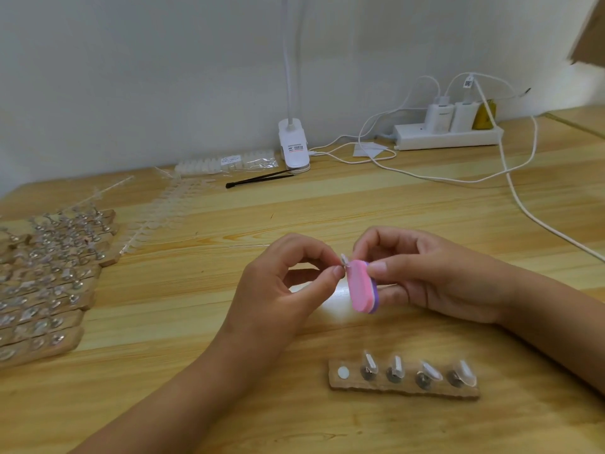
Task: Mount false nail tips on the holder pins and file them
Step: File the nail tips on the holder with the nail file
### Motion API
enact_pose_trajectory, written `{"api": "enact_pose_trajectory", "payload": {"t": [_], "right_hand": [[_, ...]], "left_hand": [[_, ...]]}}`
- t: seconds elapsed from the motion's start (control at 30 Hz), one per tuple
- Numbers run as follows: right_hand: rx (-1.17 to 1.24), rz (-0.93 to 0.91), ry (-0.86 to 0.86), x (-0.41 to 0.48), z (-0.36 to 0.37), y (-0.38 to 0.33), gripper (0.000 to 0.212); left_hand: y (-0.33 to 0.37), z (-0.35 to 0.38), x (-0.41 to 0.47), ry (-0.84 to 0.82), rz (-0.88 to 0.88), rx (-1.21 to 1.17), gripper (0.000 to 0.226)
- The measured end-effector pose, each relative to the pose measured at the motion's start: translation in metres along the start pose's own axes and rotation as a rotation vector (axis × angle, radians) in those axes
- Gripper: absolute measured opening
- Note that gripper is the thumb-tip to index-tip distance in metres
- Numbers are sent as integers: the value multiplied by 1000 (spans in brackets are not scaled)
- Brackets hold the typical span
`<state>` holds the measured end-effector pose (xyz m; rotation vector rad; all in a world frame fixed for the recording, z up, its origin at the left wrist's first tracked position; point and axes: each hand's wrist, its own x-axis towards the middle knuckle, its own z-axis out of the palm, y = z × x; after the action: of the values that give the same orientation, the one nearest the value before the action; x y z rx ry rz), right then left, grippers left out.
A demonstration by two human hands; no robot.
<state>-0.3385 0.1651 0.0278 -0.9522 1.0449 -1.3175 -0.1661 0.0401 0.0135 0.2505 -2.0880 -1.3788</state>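
the left hand [281, 283] is raised just over the worktop [327, 208] at mid frame, its thumb and forefinger fingers [337, 271] pinching a small clear false nail tip [343, 258] that seems to sit on a metal pin; the pin itself is too small to make out well. the right hand [422, 273] faces it, its fingers [379, 267] curled and pinching a pink and purple buffer block [358, 288] between thumb and forefinger, the block hanging nearly upright with its upper end touching the nail tip. nearer the person, below the hands, a wooden holder strip [406, 392] lies flat on the worktop with four clear tips [465, 371] standing tilted on their pins in a row, and a bare white round pad [343, 372] at its left end. at the left edge a pile of more wooden strips [42, 290] carries many mounted tips, and beside it lie clear runners of unmounted tips [157, 217]. further back are a clear bag of tips [226, 163], black tweezers [262, 181], the white clamp base of a lamp [293, 145], and a white power strip [448, 136] with chargers and white cables trailing across the wood.
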Motion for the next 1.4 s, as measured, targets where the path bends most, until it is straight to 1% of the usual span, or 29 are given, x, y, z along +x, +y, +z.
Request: {"api": "enact_pose_trajectory", "payload": {"t": [0.03, 0.17, 0.27, 0.4, 0.53, 0.57, 0.67, 0.73, 0.8, 0.87, 0.93, 1.0, 1.07, 1.23, 1.4], "right_hand": [[-13, -4, -6, 0, 1, 1, 10], [41, -57, 93, 1, -1, -1, 11], [-6, -37, 39, 0, -2, -2, 9], [22, -44, 91, 1, -2, -1, 10], [-29, 9, -24, -1, -2, -1, 9], [-30, 1, -3, 0, -2, 0, 10], [60, -44, 177, 4, -5, 0, 18], [105, -53, 225, 5, -11, -3, 28], [99, -32, 182, 5, -13, -4, 34], [62, 5, 135, 5, -12, -1, 34], [41, 25, 123, 6, -12, 2, 33], [58, 24, 135, 6, -13, 0, 31], [74, 23, 153, 5, -16, -2, 30], [63, 36, 142, 3, -20, -3, 31], [59, 43, 126, 4, -22, -3, 31]], "left_hand": [[0, 0, 0, 5, 3, 1, 4], [-1, 1, 0, -13, 43, 19, 4], [-1, 1, -1, -19, 47, 29, 4], [1, 1, -1, -11, 57, 53, 5], [0, 1, -1, 4, 30, 84, 6], [0, 0, -1, 14, 15, 90, 9], [1, -3, -1, 21, -69, 49, 11], [3, -8, 1, -35, -148, -24, 5], [6, -15, 4, -163, -218, -80, 10], [9, -23, 7, -330, -249, -66, 19], [12, -29, 8, -449, -258, -18, 13], [16, -34, 8, -528, -272, -27, 9], [17, -37, 9, -607, -234, 5, 7], [10, -34, 7, -750, -167, 186, 9], [7, -31, 6, -784, -142, 284, 9]]}}
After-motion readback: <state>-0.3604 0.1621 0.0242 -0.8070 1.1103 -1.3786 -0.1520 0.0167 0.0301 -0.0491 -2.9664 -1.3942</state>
